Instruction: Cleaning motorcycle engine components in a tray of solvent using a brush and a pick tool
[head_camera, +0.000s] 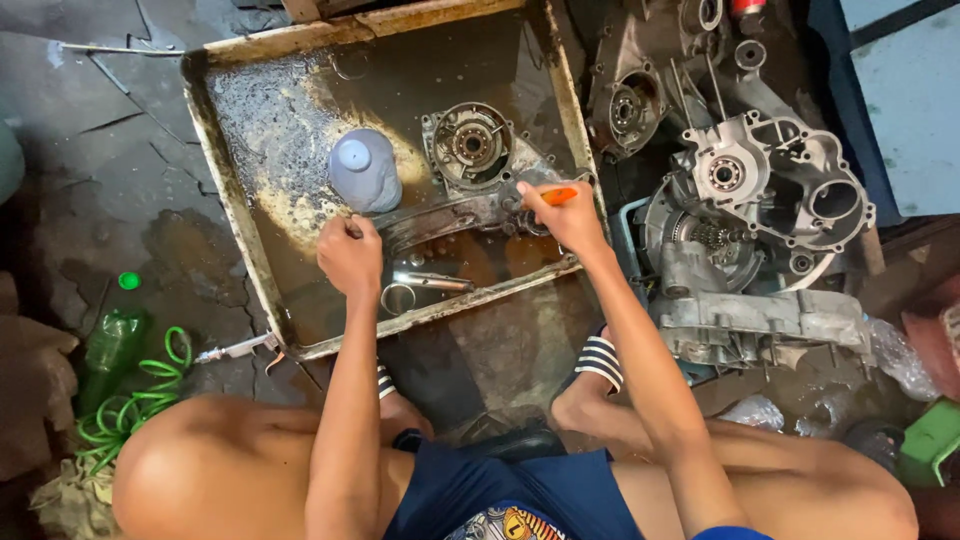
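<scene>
Our right hand (568, 215) clamps an orange-handled brush (556, 195); at nine o'clock, our left hand (350, 255) grips the grey metal engine cover (470, 180).

2 hands (349, 255) (568, 215), both arms outstretched, fingers curled

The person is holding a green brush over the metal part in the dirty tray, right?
Not quite: the brush in the right hand is orange, not green. The head view shows it held over the metal part in the dirty tray, while the left hand steadies that part.
</scene>
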